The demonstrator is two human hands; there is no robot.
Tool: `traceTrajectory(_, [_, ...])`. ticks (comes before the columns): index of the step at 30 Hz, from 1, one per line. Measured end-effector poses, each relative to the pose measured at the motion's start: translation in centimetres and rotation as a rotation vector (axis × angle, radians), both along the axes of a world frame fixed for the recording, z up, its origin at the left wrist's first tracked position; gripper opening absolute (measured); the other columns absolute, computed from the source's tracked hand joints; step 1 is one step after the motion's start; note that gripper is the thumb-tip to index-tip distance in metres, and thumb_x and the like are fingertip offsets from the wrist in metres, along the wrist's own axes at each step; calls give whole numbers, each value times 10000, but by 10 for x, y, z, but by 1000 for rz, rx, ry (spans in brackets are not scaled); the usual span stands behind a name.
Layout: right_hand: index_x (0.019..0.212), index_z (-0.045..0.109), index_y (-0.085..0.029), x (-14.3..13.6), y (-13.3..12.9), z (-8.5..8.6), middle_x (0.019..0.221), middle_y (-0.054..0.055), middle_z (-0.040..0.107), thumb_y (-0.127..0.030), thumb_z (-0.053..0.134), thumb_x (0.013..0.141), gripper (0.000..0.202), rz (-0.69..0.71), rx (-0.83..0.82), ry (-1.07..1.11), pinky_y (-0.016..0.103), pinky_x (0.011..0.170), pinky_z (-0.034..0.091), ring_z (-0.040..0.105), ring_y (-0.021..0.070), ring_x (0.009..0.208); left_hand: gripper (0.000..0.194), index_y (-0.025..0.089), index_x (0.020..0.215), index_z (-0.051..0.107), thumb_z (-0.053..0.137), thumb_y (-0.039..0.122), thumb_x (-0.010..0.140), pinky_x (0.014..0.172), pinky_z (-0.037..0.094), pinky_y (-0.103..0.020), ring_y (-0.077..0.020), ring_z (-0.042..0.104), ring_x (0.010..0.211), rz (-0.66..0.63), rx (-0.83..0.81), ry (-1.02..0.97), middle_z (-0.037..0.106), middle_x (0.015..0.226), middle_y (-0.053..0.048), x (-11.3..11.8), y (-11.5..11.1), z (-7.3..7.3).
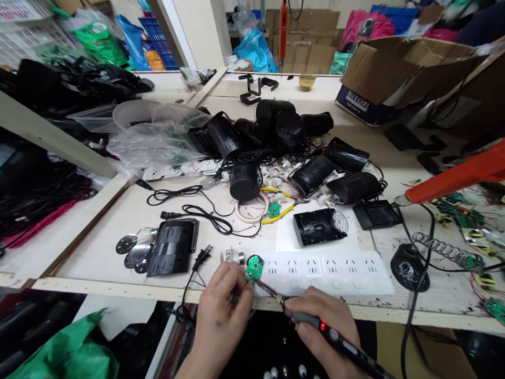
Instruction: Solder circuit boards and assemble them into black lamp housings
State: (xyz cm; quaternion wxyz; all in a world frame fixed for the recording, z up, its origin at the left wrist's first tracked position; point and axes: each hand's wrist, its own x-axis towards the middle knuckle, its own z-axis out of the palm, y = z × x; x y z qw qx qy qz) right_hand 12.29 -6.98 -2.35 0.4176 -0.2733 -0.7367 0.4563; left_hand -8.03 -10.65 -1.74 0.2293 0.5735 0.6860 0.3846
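My left hand (pixel 224 313) is closed near the bench's front edge, its fingertips pinched just below a small green circuit board (pixel 254 268); what exactly they grip is too small to make out. My right hand (pixel 325 326) is wrapped round a black soldering iron (pixel 347 345) with a red light on it. The iron's tip points left and reaches the lower edge of the board. Behind the board lies a small metal motor (pixel 235 256). A white power strip (pixel 327 271) stretches to the right, beside the board.
Black housings (pixel 173 247) and cables lie around the bench. Pliers with yellow handles (pixel 278 213) rest behind the strip. An orange tool (pixel 457 179) juts in from the right, above a soldering stand (pixel 410 267). A cardboard box (pixel 406 73) stands at the back right.
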Motion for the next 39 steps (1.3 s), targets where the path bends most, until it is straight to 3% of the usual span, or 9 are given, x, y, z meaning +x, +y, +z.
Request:
traceTrajectory(7, [1101,647,-236,2,-1,1,815,18,674,-180,536,892,243,19,-45,-71,264,659,484,629,153,725,203,210,664,466,483,111,841,636,436,-240,-139,546,710,-10,-2,8,527,747,1,-1,0,0])
traceTrajectory(21, [1110,650,-193,-2,4,4,779,45,641,-85,522,813,341,75,85,-31,263,564,482,601,155,664,216,214,660,457,492,118,850,644,437,-250,-144,542,711,-6,-4,-10,520,740,3,0,-1,-1])
traceTrajectory(29, [1060,654,-177,-5,5,-6,730,31,572,-103,531,800,297,27,216,23,263,529,452,550,152,614,232,214,640,457,482,142,860,625,440,-255,-146,537,688,-10,-16,-4,528,727,-2,-1,1,1])
traceTrajectory(34, [1112,644,-199,1,3,1,765,33,583,-108,540,810,332,82,123,-67,272,578,482,579,157,658,224,215,639,461,485,140,849,622,445,-260,-153,540,698,-11,-20,-18,534,728,-5,0,2,3])
traceTrajectory(39, [1131,629,-224,8,1,6,799,32,575,-117,536,826,336,50,62,-76,275,581,492,587,163,674,222,213,638,459,487,128,841,615,442,-251,-147,544,696,-15,-5,-26,539,733,-2,0,2,5])
